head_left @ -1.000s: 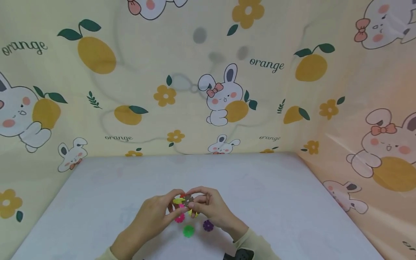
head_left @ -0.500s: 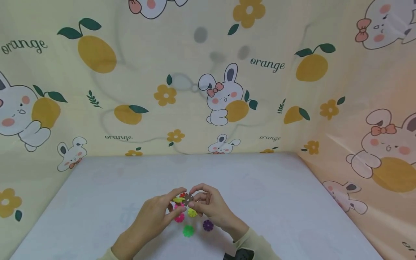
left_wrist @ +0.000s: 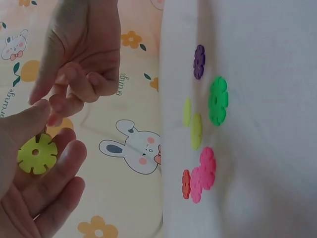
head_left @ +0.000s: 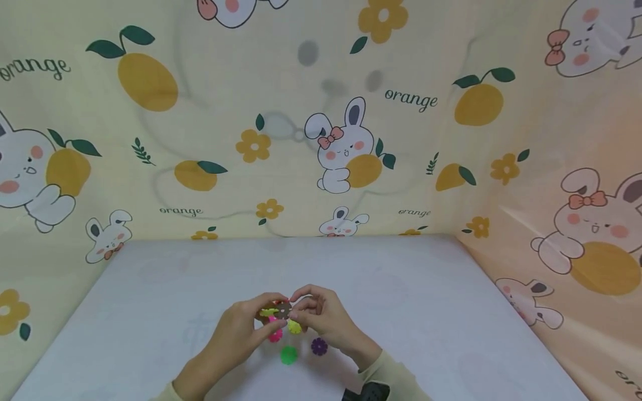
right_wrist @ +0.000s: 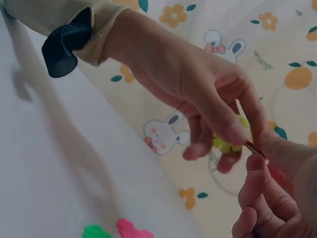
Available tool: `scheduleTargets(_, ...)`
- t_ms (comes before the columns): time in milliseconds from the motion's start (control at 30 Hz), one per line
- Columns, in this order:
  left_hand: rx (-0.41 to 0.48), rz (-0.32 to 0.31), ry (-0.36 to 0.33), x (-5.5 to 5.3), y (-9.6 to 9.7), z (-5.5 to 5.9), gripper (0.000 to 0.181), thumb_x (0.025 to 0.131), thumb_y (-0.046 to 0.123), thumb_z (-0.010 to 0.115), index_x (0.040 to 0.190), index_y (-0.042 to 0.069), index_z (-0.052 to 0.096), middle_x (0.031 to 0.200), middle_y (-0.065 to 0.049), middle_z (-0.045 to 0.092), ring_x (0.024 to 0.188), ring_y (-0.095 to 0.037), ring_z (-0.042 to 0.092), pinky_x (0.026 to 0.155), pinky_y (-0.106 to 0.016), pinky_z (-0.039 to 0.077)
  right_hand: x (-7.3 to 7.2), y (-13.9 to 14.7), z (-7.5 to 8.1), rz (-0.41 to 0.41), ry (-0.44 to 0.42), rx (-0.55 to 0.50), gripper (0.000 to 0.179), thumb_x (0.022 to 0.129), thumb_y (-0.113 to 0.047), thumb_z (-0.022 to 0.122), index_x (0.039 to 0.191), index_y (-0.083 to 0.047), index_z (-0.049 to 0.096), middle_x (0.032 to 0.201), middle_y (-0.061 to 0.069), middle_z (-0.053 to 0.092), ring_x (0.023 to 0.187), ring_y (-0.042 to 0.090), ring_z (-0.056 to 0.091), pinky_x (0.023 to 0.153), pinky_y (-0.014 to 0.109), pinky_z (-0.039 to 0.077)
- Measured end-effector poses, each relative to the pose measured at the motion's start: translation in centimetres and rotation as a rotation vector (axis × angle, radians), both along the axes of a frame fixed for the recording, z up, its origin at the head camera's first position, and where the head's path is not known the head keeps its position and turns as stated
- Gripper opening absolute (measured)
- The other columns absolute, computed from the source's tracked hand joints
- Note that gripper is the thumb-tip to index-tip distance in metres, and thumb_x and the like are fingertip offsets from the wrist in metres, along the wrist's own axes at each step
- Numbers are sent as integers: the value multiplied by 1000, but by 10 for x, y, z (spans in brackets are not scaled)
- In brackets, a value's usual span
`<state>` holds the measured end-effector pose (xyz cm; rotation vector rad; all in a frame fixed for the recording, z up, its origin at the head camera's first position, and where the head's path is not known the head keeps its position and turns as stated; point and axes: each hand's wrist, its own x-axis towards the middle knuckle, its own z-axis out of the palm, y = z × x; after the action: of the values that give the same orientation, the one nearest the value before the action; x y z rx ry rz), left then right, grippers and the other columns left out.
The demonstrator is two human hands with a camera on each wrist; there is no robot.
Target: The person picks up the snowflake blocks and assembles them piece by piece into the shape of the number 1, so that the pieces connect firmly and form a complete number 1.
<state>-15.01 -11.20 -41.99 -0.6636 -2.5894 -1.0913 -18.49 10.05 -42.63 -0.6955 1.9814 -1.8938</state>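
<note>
Both hands meet over the table in the head view. My left hand (head_left: 242, 327) holds a yellow notched flower-shaped disc (left_wrist: 45, 161), which lies against its fingers in the left wrist view. A brown disc (head_left: 283, 312) of the same kind sits right against the yellow one, between the two hands. My right hand (head_left: 328, 320) pinches the brown disc's edge between thumb and finger. From the right wrist the brown disc shows edge-on as a thin strip, and the yellow disc is partly hidden behind the left thumb.
On the white table (head_left: 426, 323) below the hands lie loose discs: green (head_left: 288, 355), purple (head_left: 319, 346), two yellow ones (left_wrist: 196, 131), two pink ones (left_wrist: 208, 168) and a red one (left_wrist: 186, 184). A patterned cloth (head_left: 281, 184) rises behind the table.
The held yellow and brown discs have shifted slightly left and down. The red disc, seen behind the brown one earlier, is now mostly covered. Both hands keep nearly the same pose.
</note>
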Motion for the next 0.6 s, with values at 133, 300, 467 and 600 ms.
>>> scheduleTargets(133, 18, -3, -45, -1, -2, 1, 35, 87, 19, 79, 120, 20, 68, 104, 4, 78, 75, 0, 70, 73, -27, 58, -6, 7, 0, -49, 51, 57, 23, 101, -10, 59, 119, 5, 60, 92, 22, 69, 65, 5, 58, 65, 22, 52)
scheduleTargets(300, 24, -17, -88, -3, -3, 2, 34, 89, 17, 78, 121, 22, 67, 106, 6, 77, 77, 1, 70, 75, -24, 57, -18, 17, -6, -108, 69, 149, 22, 103, -9, 52, 120, 0, 62, 104, 35, 65, 69, 9, 59, 71, 26, 54)
scheduleTargets(467, 0, -7, -117, -3, -3, 2, 36, 89, 18, 78, 123, 22, 67, 108, 8, 77, 80, 0, 71, 79, -26, 58, -29, 24, -18, -149, 62, 243, 25, 103, -13, 55, 123, 0, 63, 105, 31, 67, 73, 14, 60, 74, 30, 54)
scheduleTargets(600, -13, 2, -134, -3, -5, 3, 37, 88, 19, 78, 124, 21, 67, 109, 9, 77, 82, -1, 72, 81, -28, 59, -34, 29, -28, -141, 55, 325, 31, 100, -17, 62, 124, 3, 63, 98, 24, 68, 74, 14, 57, 70, 24, 49)
